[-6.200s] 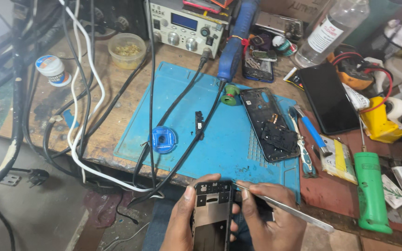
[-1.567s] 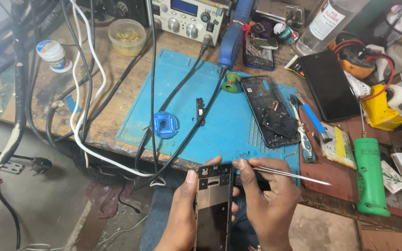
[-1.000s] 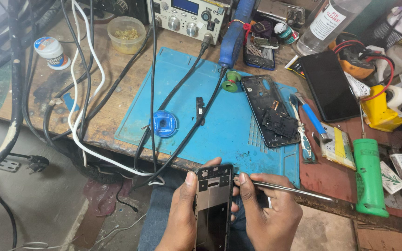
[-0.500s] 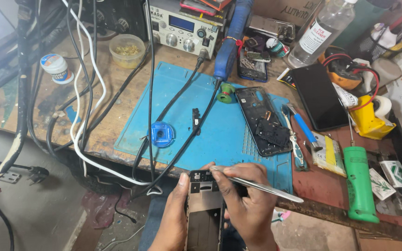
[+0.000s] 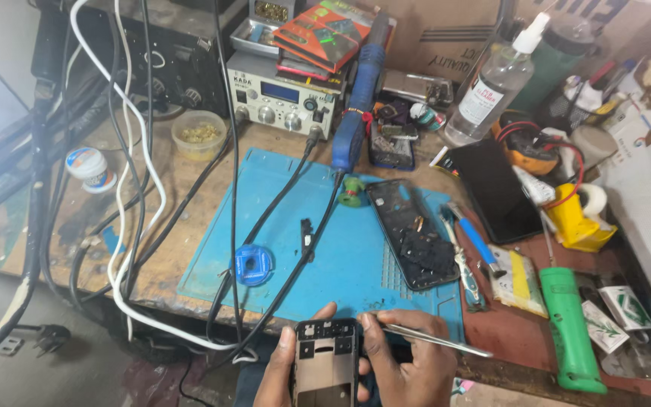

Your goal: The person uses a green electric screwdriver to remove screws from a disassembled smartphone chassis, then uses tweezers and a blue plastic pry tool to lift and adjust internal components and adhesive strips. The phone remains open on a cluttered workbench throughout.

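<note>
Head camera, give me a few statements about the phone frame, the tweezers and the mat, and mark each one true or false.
1. The left hand holds the phone frame by its edge. True.
2. The right hand holds tweezers with the tip at the frame's top. True.
3. The frame lies flat on the blue mat. False: it is held below the bench edge, off the mat.
4. An opened black phone lies on the mat. True.
5. The green torch stands upright on the mat. False: it lies on its side on the bench, right of the mat.
</note>
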